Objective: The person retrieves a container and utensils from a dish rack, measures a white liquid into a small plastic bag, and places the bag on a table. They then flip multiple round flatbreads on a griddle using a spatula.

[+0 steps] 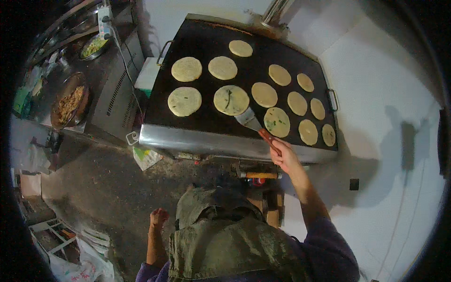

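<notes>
My right hand (284, 155) grips the wooden handle of a metal spatula (250, 119) over the front edge of a black flat griddle (208, 33). The spatula's blade meets the lower right edge of a round flatbread (231, 100) with a dark green streak, and may lie partly under it. Just right of the blade is another flatbread (277, 122) with green flecks. Several more pale rounds, such as the flatbread (184, 101) at the left, lie across the griddle. Low beside my apron (229, 246), my left hand (159, 216) hangs with curled fingers and nothing visible in it.
To the left, a metal counter (105, 88) bears a bowl of brown crumbly filling (70, 102) and a bowl of chopped greens (93, 47). A power strip (104, 22) trails a cord between counter and griddle. A white wall (380, 70) bounds the right side.
</notes>
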`<state>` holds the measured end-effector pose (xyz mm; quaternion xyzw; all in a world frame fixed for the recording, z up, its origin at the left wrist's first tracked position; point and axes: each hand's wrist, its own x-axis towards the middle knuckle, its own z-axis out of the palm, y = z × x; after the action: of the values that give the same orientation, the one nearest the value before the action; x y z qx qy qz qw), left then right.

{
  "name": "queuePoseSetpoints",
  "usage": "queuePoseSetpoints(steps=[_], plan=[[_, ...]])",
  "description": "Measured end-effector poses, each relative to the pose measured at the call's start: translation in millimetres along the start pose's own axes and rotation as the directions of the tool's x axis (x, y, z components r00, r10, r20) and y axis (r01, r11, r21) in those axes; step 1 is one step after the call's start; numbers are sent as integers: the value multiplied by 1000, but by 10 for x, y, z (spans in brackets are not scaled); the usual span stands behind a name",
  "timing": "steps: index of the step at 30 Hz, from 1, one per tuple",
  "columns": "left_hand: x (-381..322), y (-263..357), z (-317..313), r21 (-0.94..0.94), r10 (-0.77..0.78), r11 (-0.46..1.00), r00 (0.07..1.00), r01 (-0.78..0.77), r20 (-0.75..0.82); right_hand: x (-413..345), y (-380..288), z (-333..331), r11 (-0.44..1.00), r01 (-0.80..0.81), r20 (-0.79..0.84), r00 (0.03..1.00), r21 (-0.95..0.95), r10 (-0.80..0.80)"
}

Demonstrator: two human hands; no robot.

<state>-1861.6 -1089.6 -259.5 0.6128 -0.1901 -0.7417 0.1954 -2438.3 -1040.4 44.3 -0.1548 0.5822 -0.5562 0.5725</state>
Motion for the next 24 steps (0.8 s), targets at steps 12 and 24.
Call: queuePoseSetpoints(steps=[12,24], plan=[[14,277,301,38,-54,998,994,51,91,-343,-3,238,-97,156,172,603,-983,-779],[774,-189,-129,345,328,795,832,-499,447,-415,-1202,-1212,991,77,-387,915,-109,-114]])
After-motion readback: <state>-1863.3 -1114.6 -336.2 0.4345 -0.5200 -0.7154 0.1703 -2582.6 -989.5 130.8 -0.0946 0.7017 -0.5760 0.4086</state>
